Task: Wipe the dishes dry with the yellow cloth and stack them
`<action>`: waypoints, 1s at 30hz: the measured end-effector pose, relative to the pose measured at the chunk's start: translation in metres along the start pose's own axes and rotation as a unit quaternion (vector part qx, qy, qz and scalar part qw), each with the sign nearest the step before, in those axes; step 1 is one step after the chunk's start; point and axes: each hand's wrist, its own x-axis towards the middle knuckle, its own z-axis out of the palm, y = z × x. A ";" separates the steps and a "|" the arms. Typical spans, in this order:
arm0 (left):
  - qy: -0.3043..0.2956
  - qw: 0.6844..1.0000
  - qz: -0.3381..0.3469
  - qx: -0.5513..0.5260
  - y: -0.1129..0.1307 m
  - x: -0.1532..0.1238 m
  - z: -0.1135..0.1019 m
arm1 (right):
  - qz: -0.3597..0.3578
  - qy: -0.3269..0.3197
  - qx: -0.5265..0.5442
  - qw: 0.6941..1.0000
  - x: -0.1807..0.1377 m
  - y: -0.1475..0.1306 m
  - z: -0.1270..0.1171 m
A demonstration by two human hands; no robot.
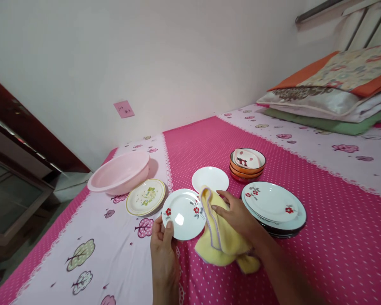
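Observation:
My left hand [164, 236] grips the lower left rim of a white plate [181, 212] with red flowers, thumb on top. In my right hand [234, 212] is a yellow cloth [220, 241] with a purple edge, bunched and hanging down. The cloth's left side meets the plate's right rim. Just behind them lies a plain white plate [209, 178], partly covered by the cloth. Left of the held plate is a stack of cream plates [145, 198] with a yellow rim and green print. To the right sits a stack of larger flowered plates [271, 203].
A pink basin [119, 171] stands at the left by the wall. Stacked orange bowls [247, 171] hold a small white bowl [249, 159] behind the large plates. Folded bedding and pillows [330, 95] lie at the far right. A pink-and-white bedspread [336, 237] lies under everything.

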 end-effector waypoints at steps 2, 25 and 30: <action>-0.014 1.000 -0.010 -0.008 -0.002 0.000 0.002 | -0.025 0.006 -0.034 0.999 0.000 0.002 0.002; 0.069 0.991 0.055 -0.095 0.010 0.012 -0.017 | -0.074 0.055 -0.205 0.974 -0.044 0.021 0.019; 0.082 0.993 0.007 -0.089 0.025 -0.009 -0.061 | -0.077 0.084 -0.190 0.975 -0.052 0.050 0.029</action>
